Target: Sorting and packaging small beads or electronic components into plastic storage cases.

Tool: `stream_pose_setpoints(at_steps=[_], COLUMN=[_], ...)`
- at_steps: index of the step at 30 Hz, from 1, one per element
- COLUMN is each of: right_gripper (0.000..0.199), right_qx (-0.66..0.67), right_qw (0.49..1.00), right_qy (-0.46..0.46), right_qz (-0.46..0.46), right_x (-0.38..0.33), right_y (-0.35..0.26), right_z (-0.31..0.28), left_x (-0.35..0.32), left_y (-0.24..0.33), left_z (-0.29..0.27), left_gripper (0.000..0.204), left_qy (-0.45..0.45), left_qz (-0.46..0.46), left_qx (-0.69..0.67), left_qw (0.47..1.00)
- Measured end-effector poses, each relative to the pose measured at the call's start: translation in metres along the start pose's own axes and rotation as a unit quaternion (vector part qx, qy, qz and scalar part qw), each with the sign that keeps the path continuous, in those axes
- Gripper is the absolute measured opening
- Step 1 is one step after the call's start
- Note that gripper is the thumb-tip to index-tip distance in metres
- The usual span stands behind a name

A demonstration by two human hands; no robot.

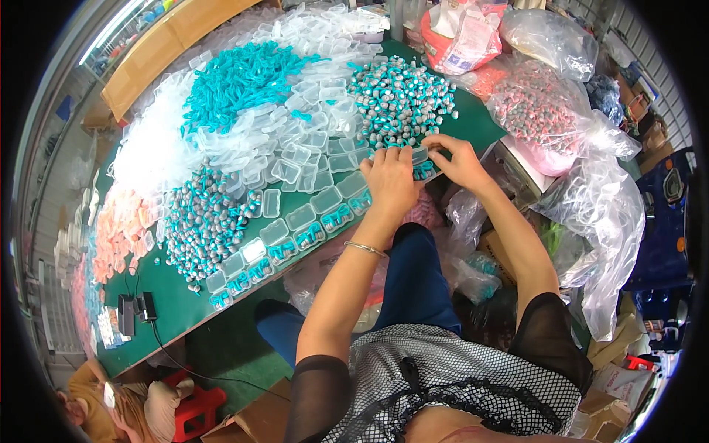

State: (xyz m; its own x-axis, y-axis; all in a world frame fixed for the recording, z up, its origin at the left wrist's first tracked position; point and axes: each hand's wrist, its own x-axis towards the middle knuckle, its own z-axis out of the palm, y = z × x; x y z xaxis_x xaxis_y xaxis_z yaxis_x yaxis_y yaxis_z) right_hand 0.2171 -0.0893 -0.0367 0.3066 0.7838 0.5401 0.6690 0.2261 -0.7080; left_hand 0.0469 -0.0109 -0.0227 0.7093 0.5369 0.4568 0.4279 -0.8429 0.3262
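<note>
my boxes (pixel 300 218): super glossy clear plastic | my tabletop (pixel 476 124): smooth, kinda matt | my bangle (pixel 366 249): shiny metal | those bags (pixel 552 43): crinkly plastic | my trousers (pixel 415 277): matt cloth

From the wearer's head I look down and forward, close above the left hand (pixel 391 179), right hand (pixel 461 164) and table (pixel 473 122).
</note>
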Motion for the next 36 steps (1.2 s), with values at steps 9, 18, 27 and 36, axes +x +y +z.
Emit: stream_pose_setpoints(at_steps=[9,18,27,36], right_gripper=[0.029,0.039,0.043,0.043], right_qx=[-0.225,-0.279,-0.408,-0.359], right_qw=[0.971,0.953,0.907,0.929], right_qy=[0.069,0.112,0.062,0.060], right_qz=[-0.047,-0.030,-0.082,-0.067], right_x=[-0.048,-0.058,-0.062,-0.057], right_y=[-0.005,-0.011,-0.020,-0.012], right_z=[0.014,0.024,0.023,0.009], left_x=[0.000,-0.001,-0.002,-0.003], left_y=[0.000,0.002,0.000,-0.001], left_z=[0.004,-0.001,0.001,0.007], left_gripper=[0.064,0.067,0.064,0.037], left_qy=[0.046,-0.009,0.007,0.051], left_qz=[0.021,-0.003,0.011,0.048], left_qx=[-0.013,-0.036,-0.036,-0.041], left_qw=[0.999,0.999,0.999,0.997])
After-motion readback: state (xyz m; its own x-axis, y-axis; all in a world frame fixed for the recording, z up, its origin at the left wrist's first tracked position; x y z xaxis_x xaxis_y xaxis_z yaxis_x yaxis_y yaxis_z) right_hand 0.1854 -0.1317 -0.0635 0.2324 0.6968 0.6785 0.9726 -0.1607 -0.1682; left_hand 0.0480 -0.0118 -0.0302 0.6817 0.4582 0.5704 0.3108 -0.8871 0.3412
